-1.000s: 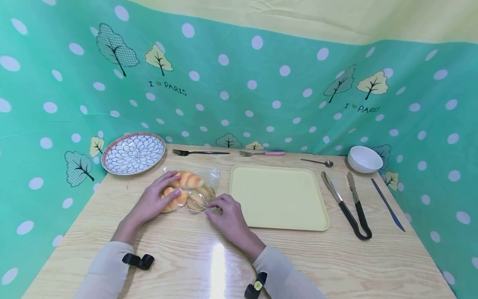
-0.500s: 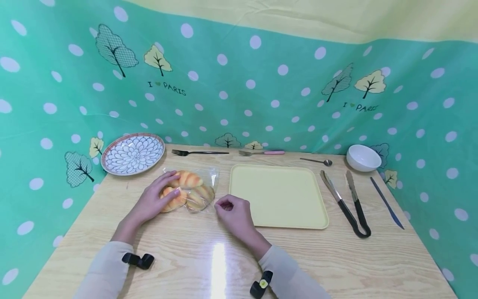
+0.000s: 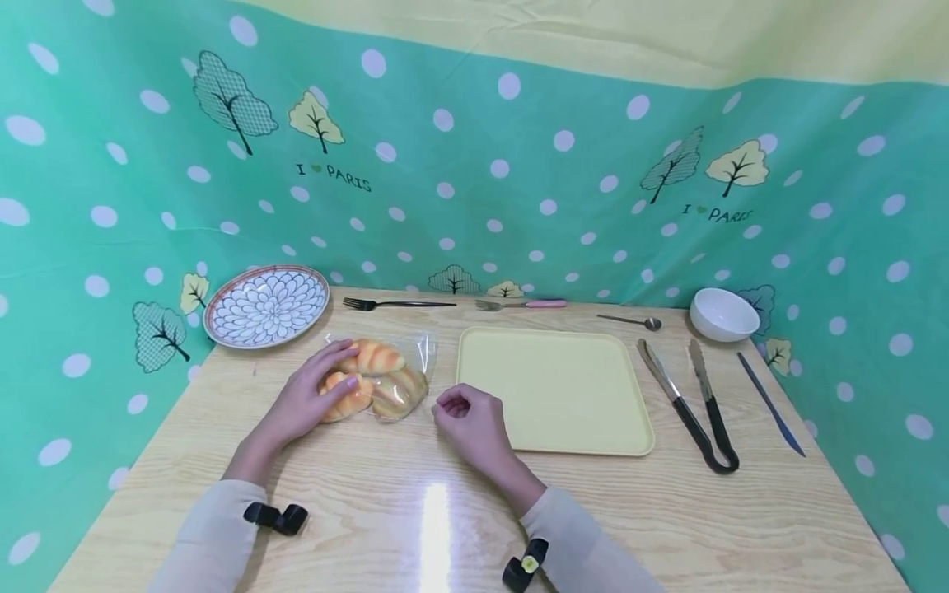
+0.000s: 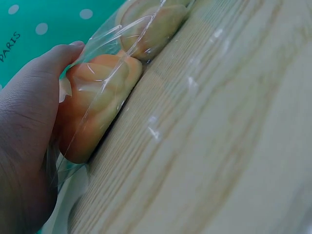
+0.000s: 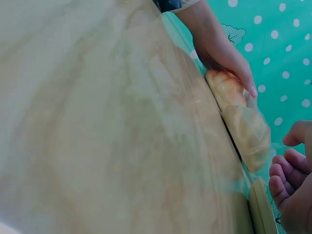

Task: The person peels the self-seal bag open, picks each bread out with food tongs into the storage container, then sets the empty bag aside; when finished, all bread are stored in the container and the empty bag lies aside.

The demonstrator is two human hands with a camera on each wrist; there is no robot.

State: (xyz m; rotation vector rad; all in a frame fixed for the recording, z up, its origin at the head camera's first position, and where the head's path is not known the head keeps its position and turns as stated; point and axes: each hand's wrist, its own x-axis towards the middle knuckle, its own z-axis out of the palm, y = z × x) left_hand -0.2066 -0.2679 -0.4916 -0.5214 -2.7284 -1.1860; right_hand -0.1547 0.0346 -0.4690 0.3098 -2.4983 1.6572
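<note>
A clear plastic bag (image 3: 425, 350) with several bread pieces lies on the table, left of the yellow tray. One striped croissant-shaped piece (image 3: 380, 357) is at the back, a browner roll (image 3: 400, 394) at the right. My left hand (image 3: 306, 395) holds the bag's left end, its fingers over the back piece and its thumb over the orange front one (image 4: 97, 105). My right hand (image 3: 474, 420) is by the bag's right edge, thumb and forefinger pinching the plastic; in the right wrist view a thin strip of film runs to the fingertips and the other fingers curl in.
The yellow tray (image 3: 556, 395) lies just right of my right hand. Farther right are tongs (image 3: 708, 428), a knife (image 3: 771, 403) and a white bowl (image 3: 724, 315). Along the back lie a black fork (image 3: 400, 304), a pink-handled fork (image 3: 522, 305), a spoon (image 3: 630, 321) and a patterned plate (image 3: 267, 306).
My right hand has moved right, away from the roll, to the bag's outer edge, and the plastic there is pulled flatter. My left hand has stayed in place.
</note>
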